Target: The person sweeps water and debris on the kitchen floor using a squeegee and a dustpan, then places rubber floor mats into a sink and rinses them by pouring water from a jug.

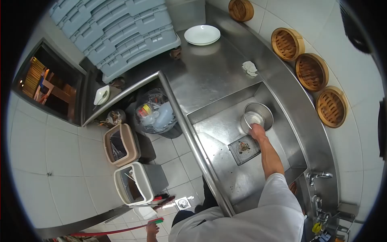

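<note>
- The fingers of my right hand point(258, 132) grasp the rim of a round, silver metal pot point(258, 115).
- The pot sits inside the stainless-steel sink point(217, 139), just beside a rectangular metal mesh drain cover point(254, 150) with food scraps point(243, 147) on it.
- My left hand point(152, 230) is curled around a long red pole point(117, 231) near its green end.
- Round bamboo baskets point(311, 72) line the white-tiled wall point(365, 139).

In the sink point(219, 103), a pot point(255, 117) and, at its seven o'clock, a mesh tray point(247, 156). From the pot: wad point(250, 68) on the counter point(209, 80) at twelve, plates point(202, 33) at eleven, crates point(121, 38) at ten, steamer baskets point(311, 72) from one to three.
</note>
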{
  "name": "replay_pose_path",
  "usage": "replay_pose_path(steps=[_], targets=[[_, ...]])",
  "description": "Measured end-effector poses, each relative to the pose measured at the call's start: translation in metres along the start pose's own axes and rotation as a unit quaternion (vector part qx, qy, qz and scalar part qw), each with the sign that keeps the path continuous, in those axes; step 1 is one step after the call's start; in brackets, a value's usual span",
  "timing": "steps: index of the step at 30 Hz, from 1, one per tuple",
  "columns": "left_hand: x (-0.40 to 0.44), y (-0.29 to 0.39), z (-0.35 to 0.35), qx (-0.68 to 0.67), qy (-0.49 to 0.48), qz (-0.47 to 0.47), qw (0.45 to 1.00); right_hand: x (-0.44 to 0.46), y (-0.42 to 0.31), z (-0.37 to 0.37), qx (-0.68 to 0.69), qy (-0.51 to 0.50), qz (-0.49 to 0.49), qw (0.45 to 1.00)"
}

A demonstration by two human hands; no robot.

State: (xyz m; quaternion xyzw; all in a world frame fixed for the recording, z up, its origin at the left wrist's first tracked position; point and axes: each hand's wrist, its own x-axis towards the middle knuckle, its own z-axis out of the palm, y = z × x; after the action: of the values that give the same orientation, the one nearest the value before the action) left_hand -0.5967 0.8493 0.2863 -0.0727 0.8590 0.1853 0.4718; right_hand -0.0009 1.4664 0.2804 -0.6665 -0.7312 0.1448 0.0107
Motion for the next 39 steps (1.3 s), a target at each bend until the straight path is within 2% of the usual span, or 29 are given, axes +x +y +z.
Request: replay_pose_path(steps=[1,2,3,5,6,7,8,9,10,11,12,13,15,18,20,24,26,28,31,32,35,36,37,38,39], targets=[[-0.006,-0.004,0.000,-0.020,0.001,-0.049,0.999,0.000,0.004,-0.011,-0.006,-0.005,0.001,1.000],[-0.009,-0.008,-0.003,-0.045,0.004,-0.092,0.995,0.001,0.001,-0.032,0.141,0.023,0.008,0.990],[-0.012,-0.011,-0.004,-0.062,-0.032,-0.119,0.990,-0.001,-0.009,-0.059,0.287,0.050,0.013,0.957],[-0.024,-0.022,0.003,-0.060,-0.004,-0.128,0.990,-0.026,-0.038,-0.124,0.494,-0.043,0.033,0.868],[-0.026,-0.021,0.009,0.000,-0.039,-0.129,0.991,-0.034,-0.056,-0.158,0.495,-0.046,0.032,0.867],[-0.030,-0.022,0.011,0.059,-0.073,-0.132,0.987,-0.043,-0.076,-0.189,0.466,-0.070,-0.011,0.882],[-0.030,-0.023,0.013,0.056,-0.069,-0.139,0.986,-0.050,-0.093,-0.211,0.436,-0.097,-0.053,0.893],[-0.034,-0.019,0.020,0.062,-0.105,-0.142,0.982,-0.052,-0.108,-0.225,0.435,-0.109,-0.059,0.892],[-0.036,-0.018,0.025,0.062,-0.139,-0.141,0.978,-0.049,-0.125,-0.237,0.316,-0.085,-0.145,0.934],[-0.036,-0.015,0.028,0.012,-0.132,-0.110,0.985,-0.045,-0.143,-0.245,0.192,-0.053,-0.233,0.952],[-0.038,-0.003,0.034,-0.003,-0.073,-0.129,0.989,-0.047,-0.162,-0.246,0.181,0.016,-0.289,0.940],[-0.045,0.002,0.031,-0.106,-0.059,-0.077,0.990,-0.038,-0.176,-0.247,0.183,0.017,-0.308,0.933],[-0.050,0.014,0.026,-0.164,-0.022,-0.008,0.986,-0.023,-0.203,-0.242,0.157,0.077,-0.337,0.925],[-0.055,0.016,0.016,-0.144,-0.013,0.010,0.990,0.031,-0.230,-0.216,0.127,0.089,-0.341,0.927],[-0.059,0.009,0.012,-0.134,-0.009,0.023,0.991,0.069,-0.241,-0.197,0.035,0.098,-0.344,0.933],[-0.063,-0.021,-0.002,-0.135,-0.006,0.011,0.991,0.158,-0.246,-0.160,-0.040,0.142,-0.205,0.968],[-0.059,-0.038,-0.003,-0.137,-0.009,-0.006,0.991,0.192,-0.237,-0.147,-0.098,0.366,-0.142,0.914],[-0.047,-0.057,-0.004,-0.150,-0.007,-0.004,0.989,0.152,-0.271,-0.172,-0.007,0.518,-0.132,0.845],[-0.037,-0.081,-0.009,-0.165,-0.029,0.002,0.986,0.074,-0.316,-0.160,0.062,0.415,-0.196,0.886],[-0.028,-0.089,-0.010,-0.166,-0.047,0.015,0.985,0.042,-0.332,-0.144,0.116,0.428,-0.217,0.870],[0.014,-0.119,-0.011,-0.141,-0.071,0.058,0.986,-0.097,-0.383,-0.096,0.270,0.401,-0.199,0.853],[0.033,-0.126,-0.008,-0.122,-0.076,0.098,0.985,-0.154,-0.398,-0.071,0.325,0.388,-0.214,0.836],[0.063,-0.138,-0.006,-0.076,-0.124,0.228,0.963,-0.217,-0.413,-0.048,0.372,0.346,-0.235,0.829],[0.098,-0.152,0.003,-0.115,-0.160,0.226,0.954,-0.284,-0.425,-0.020,0.409,0.248,-0.251,0.841],[0.116,-0.165,0.011,-0.076,-0.143,0.273,0.948,-0.353,-0.428,0.015,0.404,0.154,-0.254,0.865]])
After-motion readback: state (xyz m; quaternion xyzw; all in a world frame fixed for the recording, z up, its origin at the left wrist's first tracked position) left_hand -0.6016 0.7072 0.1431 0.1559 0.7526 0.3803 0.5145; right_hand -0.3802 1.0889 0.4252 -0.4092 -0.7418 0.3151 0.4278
